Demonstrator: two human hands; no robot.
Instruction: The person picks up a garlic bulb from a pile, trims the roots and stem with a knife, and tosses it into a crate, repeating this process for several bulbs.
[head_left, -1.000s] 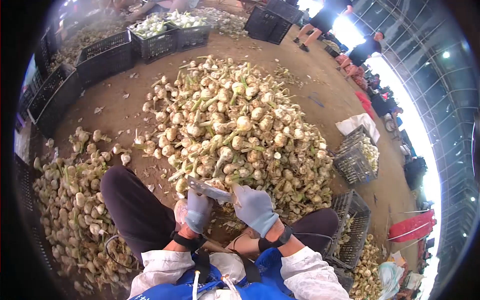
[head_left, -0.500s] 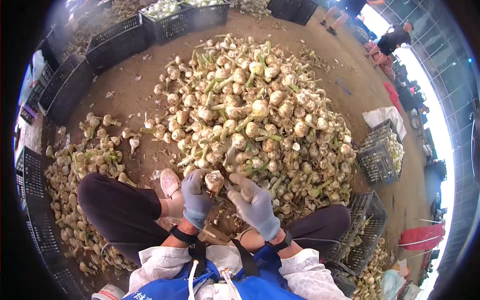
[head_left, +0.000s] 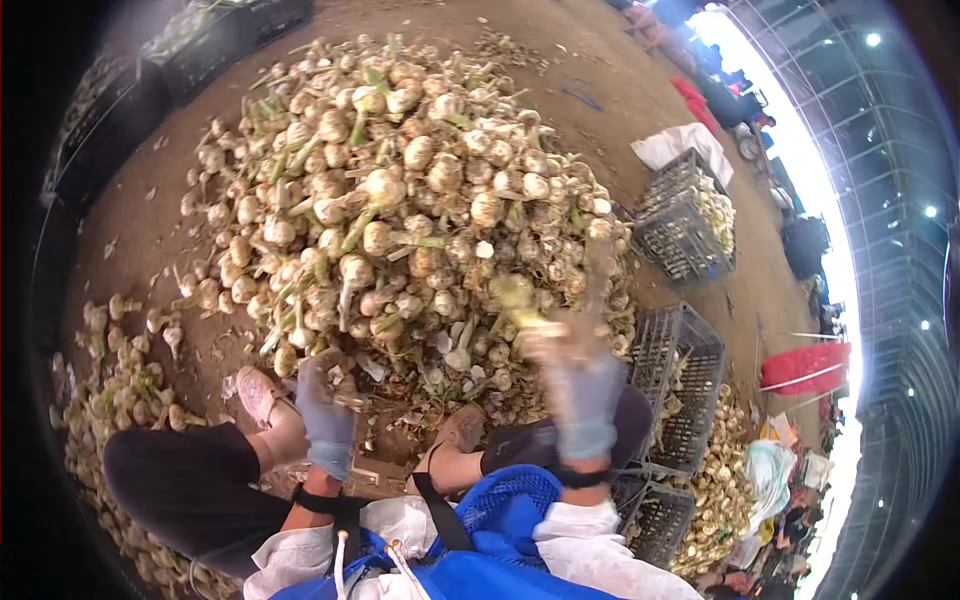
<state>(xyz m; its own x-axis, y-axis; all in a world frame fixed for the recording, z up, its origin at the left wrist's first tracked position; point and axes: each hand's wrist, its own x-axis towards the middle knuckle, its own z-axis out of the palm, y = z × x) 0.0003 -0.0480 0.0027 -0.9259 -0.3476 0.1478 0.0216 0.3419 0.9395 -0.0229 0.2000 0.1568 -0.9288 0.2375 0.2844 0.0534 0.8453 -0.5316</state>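
Note:
My left hand (head_left: pixel 326 410), in a grey glove, is closed at the near edge of a big heap of garlic bulbs (head_left: pixel 420 155). Its fingers curl inward by a brownish, ragged patch, and I cannot tell what they hold. Over the heap's near right side, my right hand (head_left: pixel 583 385) wears a grey glove and is smeared by motion. Just beyond its fingers shows a blurred pale-green, bulb-like shape (head_left: pixel 515 295). Many bulbs in the heap carry soil, with green or pale stem pieces on some. Loose skins and trimmings (head_left: pixel 410 400) lie between my feet.
Black plastic crates (head_left: pixel 682 390) stand at my right, beside more garlic (head_left: pixel 715 500). Farther off is a crate of garlic (head_left: pixel 690 220) with a white sack (head_left: pixel 685 148). A smaller garlic pile (head_left: pixel 125 390) lies left, and dark crates (head_left: pixel 110 120) line the far left.
My view has swung right. My hands have moved apart, the right one outward over the heap. The garlic bulb that showed in my left hand is no longer plainly visible there.

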